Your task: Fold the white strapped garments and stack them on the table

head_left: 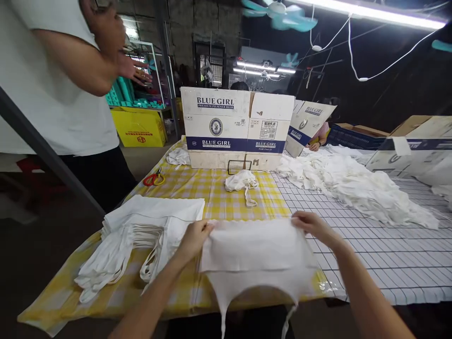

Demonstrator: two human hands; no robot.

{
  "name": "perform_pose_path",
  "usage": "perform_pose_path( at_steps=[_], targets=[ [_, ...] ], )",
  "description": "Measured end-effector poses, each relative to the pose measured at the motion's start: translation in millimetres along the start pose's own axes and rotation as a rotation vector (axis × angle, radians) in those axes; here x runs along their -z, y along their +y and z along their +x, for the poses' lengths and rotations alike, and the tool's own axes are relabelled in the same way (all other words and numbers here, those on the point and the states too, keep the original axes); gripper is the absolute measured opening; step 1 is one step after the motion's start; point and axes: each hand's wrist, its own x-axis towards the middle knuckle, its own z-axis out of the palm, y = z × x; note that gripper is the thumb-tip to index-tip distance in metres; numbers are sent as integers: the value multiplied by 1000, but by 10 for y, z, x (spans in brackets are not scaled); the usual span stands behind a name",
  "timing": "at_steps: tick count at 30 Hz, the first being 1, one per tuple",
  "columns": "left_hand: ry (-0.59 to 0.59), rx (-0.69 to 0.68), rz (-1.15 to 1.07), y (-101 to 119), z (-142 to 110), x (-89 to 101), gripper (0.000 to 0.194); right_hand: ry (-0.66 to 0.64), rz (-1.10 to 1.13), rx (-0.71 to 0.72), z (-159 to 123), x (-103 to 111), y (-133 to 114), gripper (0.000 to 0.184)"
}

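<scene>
A white strapped garment (254, 249) is stretched between my hands at the table's near edge. My left hand (196, 238) pinches its upper left corner. At the upper right corner, my right hand (310, 226) is closed on the cloth. Two thin straps hang from the lower edge over the table's front, slightly blurred. Beside my left hand lies a neat stack of similar white garments (151, 212), their straps spread toward me. Beyond the held piece is a small crumpled white garment (242, 181) with a strap trailing from it.
Red-and-yellow-handled scissors (154, 178) lie at left on the yellow checked cloth (208, 188). A white carton (236, 127) stands behind. Loose white garments (356, 183) are heaped at right near another carton (413, 148). A person (63, 84) stands at left beside a post.
</scene>
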Motion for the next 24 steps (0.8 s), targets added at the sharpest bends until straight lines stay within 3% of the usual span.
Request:
perform_pose_path(
  at_steps=[3, 6, 11, 15, 18, 20, 22, 24],
  targets=[
    [52, 49, 166, -349, 293, -449, 23, 85, -142, -90, 401, -531, 394, 25],
    [82, 48, 300, -535, 385, -636, 20, 171, -216, -113, 540, -789, 687, 22],
    [96, 19, 480, -663, 563, -677, 21, 254, -281, -113, 655, -872, 870, 22],
    [120, 39, 565, -643, 753, -752, 23, 315, -305, -126, 765, -954, 904, 24],
    [179, 7, 639, -562, 749, -839, 32, 356, -306, -128, 803, -990, 898, 23],
    [199, -87, 695, -509, 662, -914, 41, 380, -302, -124, 764, -973, 853, 26],
    [135, -201, 715, -464, 546, -1003, 50, 413, -288, -114, 627, -943, 766, 32],
    [-7, -277, 682, -411, 448, -1100, 55, 449, -233, -98, 360, -942, 651, 34]
  ],
)
